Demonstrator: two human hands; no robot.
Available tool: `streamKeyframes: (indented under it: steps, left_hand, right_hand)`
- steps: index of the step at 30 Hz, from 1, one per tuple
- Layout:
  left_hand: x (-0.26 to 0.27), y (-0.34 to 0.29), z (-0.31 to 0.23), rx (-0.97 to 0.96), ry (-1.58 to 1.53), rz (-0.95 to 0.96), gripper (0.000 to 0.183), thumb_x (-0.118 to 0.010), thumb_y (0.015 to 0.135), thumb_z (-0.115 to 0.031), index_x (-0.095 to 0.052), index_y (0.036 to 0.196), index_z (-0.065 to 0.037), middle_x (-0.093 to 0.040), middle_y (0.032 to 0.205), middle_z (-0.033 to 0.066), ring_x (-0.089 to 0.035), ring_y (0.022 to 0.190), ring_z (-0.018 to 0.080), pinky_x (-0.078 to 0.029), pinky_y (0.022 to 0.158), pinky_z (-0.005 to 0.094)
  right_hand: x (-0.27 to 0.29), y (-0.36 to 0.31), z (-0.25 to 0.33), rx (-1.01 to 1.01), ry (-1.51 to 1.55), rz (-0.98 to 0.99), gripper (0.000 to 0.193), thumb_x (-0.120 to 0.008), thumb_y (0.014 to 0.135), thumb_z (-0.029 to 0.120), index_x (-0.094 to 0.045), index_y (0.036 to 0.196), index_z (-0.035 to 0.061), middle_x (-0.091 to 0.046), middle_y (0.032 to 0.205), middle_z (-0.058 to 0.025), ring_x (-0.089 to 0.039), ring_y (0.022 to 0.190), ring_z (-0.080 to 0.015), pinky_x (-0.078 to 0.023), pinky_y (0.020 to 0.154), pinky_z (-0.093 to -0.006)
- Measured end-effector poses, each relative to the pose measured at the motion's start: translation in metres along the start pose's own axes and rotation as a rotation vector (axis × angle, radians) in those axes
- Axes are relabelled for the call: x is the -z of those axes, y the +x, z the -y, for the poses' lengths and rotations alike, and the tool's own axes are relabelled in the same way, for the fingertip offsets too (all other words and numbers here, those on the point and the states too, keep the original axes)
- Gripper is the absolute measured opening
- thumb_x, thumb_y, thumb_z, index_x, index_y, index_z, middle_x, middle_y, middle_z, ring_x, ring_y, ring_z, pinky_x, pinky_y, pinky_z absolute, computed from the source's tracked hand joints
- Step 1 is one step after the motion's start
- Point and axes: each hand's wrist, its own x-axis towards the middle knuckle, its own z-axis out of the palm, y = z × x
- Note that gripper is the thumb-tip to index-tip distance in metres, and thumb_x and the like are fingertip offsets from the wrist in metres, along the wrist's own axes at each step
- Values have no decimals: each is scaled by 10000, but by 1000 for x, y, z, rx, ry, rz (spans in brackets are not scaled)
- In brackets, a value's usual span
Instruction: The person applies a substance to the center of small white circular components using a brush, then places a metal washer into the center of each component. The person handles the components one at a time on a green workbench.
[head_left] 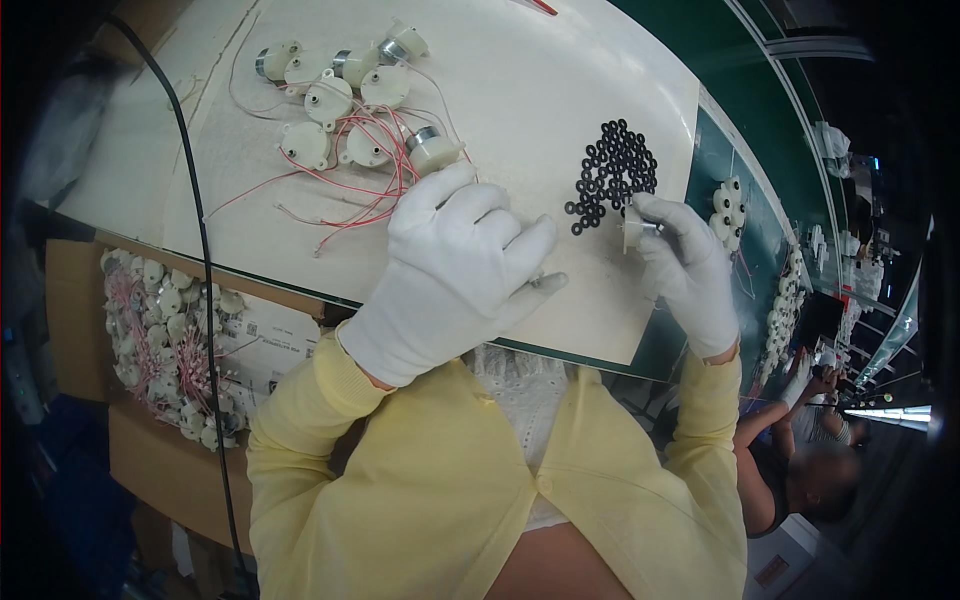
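Note:
My right hand [690, 270], in a white glove, grips a small geared motor [634, 228] with a pale cover and metal body between thumb and fingers. Just in front of it lies a pile of small black rings [615, 170]. My left hand [460, 265], also gloved, hovers over the near part of the white table. Its thumb and forefinger point right with a gap between them, the other fingers bend, and its palm is hidden. Right beyond its knuckles sits another geared motor [432, 150]. Several more motors [328, 100] with pink and red wires [375, 180] are clustered behind.
A cardboard box [80, 330] full of wired motors stands below the table's left edge. A black cable [205, 240] hangs across the left side. More motors [728, 212] stand on the green surface at right. Another person [790, 470] sits further right.

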Motion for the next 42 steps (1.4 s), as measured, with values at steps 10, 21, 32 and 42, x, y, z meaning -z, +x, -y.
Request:
streamKeyframes:
  steps: [10,21,32,42]
  left_hand:
    - [0,-2,1,-2,11,18,370,-795,610,-334,-686,888,-117,-566,675,15,-599,745,199,-482,697,362]
    - [-1,-2,1,-5,8,-7,362,-795,609,-332,-684,882,-120,-555,670,13,-591,743,196,-480,697,363]
    - [0,-2,1,-24,-2,-7,346,-797,618,-315,-671,875,-121,-524,653,13,-584,732,208,-473,688,368]
    - [0,-1,-1,-62,13,-28,334,-792,642,-279,-685,913,-116,-522,675,20,-601,792,225,-481,738,381]
  right_hand:
    - [-3,21,17,368,-813,106,358,-739,766,60,-643,1107,110,-644,908,-72,-648,700,-266,-501,604,-348]
    - [-1,14,39,380,-1096,188,254,-734,803,231,-671,1043,176,-579,791,-14,-590,662,-212,-399,574,-353]
    - [6,6,41,357,-1091,292,219,-717,813,269,-676,992,149,-548,683,-37,-536,566,-238,-399,557,-358]
    - [14,-38,14,330,-1297,143,444,-643,763,63,-620,1197,153,-614,975,15,-545,680,-191,-397,609,-348]
